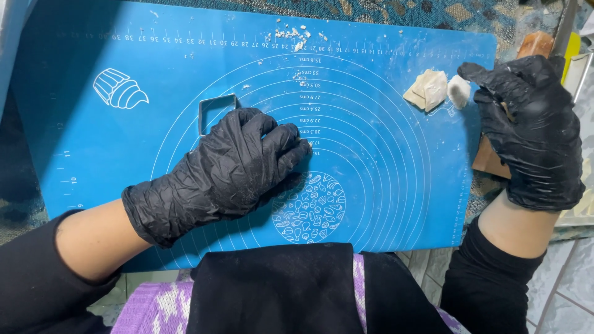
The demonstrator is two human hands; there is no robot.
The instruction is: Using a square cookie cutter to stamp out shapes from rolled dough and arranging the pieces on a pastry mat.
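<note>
Blue mat (flour-dusted) over patterned cloth.

No packages, labels, signs or screens (edges perhaps hide some).

I see my left hand in a black disposable glove, thin and glossy, creased all over in fine wrinkles and dusted with pale specks on the knuckles and fingertips. Its cuff is rolled into a thick, bunched rim at the wrist. My right hand wears the same kind of glove, equally crinkled, with a few white flecks near the fingers. Both my forearms show bare between glove and sleeve; the sleeves are black, soft-looking fabric, pushed up.
</note>
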